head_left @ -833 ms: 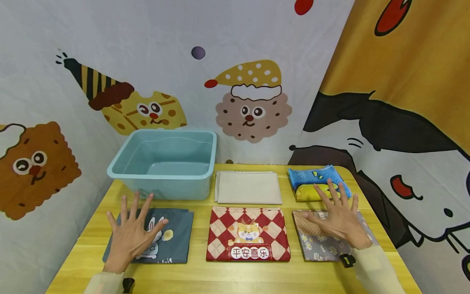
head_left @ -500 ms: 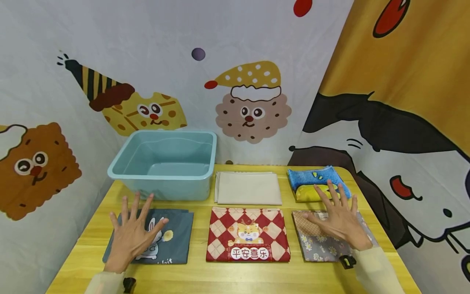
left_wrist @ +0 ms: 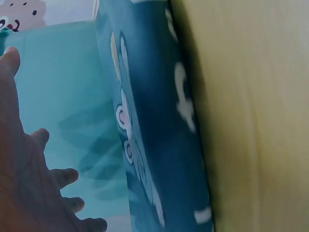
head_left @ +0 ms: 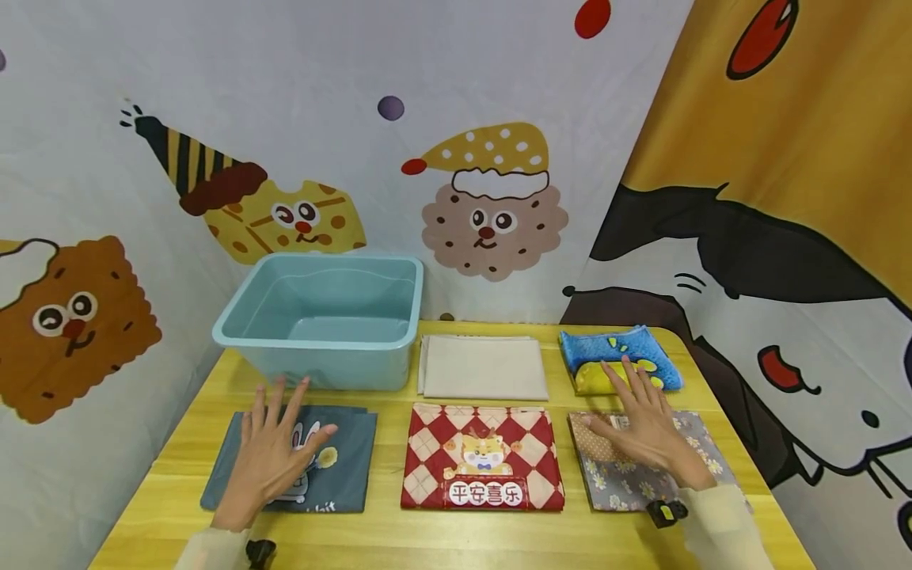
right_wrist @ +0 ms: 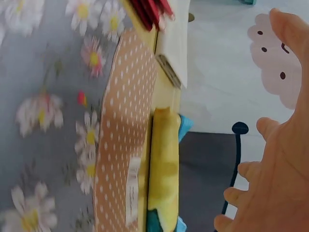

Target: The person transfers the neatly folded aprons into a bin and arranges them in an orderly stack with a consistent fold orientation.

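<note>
My left hand, fingers spread and straight, hovers over a folded dark blue-grey cloth with a white rabbit print. In the left wrist view that cloth's folded edge faces the camera, apart from the fingers. On the other side my right hand is likewise spread, above a folded grey cloth with daisies and a tan dotted band. The right wrist view shows this floral cloth below the hand, nothing in the palm. Between the hands lies a folded red-and-cream checked cloth with a cartoon animal and lettering.
A light blue plastic basin stands at the back left of the wooden table. Beside it lies a folded cream cloth, and at the back right a folded blue-and-yellow cloth. A cartoon-printed curtain hangs behind.
Both hands have shifted slightly inward, the left to the right and the right to the left, and the right fingers are a little closer together. The head view has tilted slightly; the cloths and basin have stayed put.
</note>
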The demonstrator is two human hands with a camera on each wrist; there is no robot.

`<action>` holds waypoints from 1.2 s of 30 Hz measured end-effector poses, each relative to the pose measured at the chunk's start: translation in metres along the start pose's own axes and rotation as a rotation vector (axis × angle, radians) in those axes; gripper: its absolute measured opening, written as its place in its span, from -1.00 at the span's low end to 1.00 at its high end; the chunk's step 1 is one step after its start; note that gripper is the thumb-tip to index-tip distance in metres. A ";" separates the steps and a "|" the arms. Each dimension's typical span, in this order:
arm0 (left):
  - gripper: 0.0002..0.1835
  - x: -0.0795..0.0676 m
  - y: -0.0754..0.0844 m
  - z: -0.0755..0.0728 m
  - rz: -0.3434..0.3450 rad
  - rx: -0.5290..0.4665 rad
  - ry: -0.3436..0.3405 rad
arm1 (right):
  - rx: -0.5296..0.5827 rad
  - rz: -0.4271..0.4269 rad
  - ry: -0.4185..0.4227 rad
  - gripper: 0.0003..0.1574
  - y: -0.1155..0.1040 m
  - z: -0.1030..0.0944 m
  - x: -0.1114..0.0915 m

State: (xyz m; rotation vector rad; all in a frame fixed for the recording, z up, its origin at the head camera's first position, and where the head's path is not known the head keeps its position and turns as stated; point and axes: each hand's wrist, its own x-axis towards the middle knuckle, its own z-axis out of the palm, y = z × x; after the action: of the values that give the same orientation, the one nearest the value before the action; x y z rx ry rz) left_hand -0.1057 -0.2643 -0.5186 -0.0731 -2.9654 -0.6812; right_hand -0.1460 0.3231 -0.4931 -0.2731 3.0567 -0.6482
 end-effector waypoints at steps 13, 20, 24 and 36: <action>-0.06 -0.001 0.024 0.009 -0.022 -0.101 -0.079 | 0.174 -0.020 -0.070 0.27 -0.018 0.011 0.001; -0.08 -0.001 0.040 0.019 -0.025 -0.192 -0.113 | 0.340 -0.049 -0.126 0.28 -0.026 0.018 0.000; -0.09 0.000 0.050 0.021 0.014 -0.252 -0.087 | 0.418 -0.034 -0.174 0.24 -0.030 0.021 -0.002; -0.15 0.000 0.071 0.036 0.057 -0.536 -0.121 | 0.592 -0.022 -0.271 0.12 -0.046 0.028 -0.011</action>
State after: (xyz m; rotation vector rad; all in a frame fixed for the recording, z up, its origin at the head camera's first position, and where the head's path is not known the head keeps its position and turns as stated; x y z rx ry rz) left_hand -0.1040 -0.1845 -0.5200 -0.2433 -2.7818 -1.4863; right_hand -0.1262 0.2727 -0.5005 -0.3425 2.4689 -1.3396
